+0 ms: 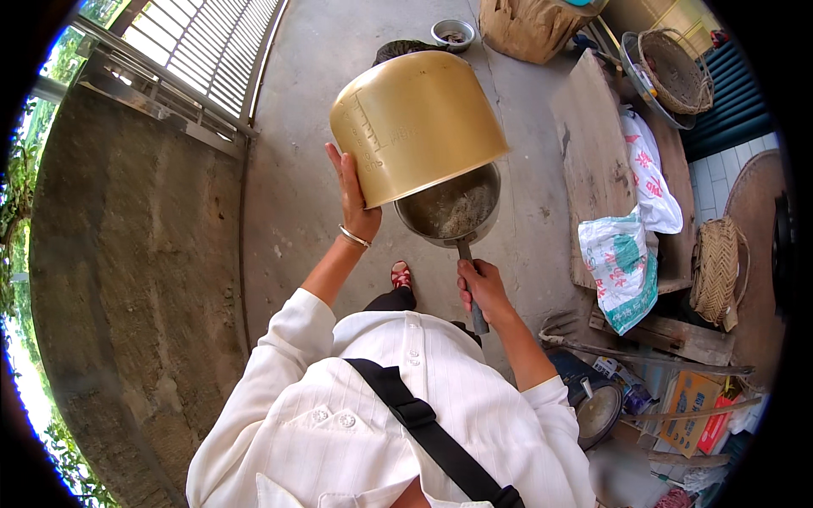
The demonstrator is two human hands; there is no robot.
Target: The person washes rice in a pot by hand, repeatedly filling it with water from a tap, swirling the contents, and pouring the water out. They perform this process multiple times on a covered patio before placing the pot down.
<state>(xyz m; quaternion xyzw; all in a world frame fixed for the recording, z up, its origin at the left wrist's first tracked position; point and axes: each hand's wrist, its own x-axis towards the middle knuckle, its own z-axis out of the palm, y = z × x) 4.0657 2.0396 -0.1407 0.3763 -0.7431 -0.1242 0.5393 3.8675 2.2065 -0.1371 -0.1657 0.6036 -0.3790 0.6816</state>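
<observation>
My left hand (pixel 357 199) presses against the left side of a gold-coloured inner pot of a rice cooker (pixel 423 123), fingers stretched along its wall and its thumb hidden. The pot is tilted, its mouth turned down toward me, with measuring marks on the outside. Just below its rim is a metal saucepan (pixel 449 207) holding what looks like cloudy liquid with pale bits. My right hand (pixel 487 292) is closed around the saucepan's long dark handle (pixel 465 251). The pot's rim overlaps the far part of the saucepan; whether they touch I cannot tell.
A small metal bowl (pixel 453 35) and a dark crumpled thing (pixel 411 49) sit on the concrete floor beyond the pot. At right are a wooden bench (pixel 589 161), plastic sacks (pixel 622 271) and baskets (pixel 720 267). A brown wall (pixel 140 254) stands at left.
</observation>
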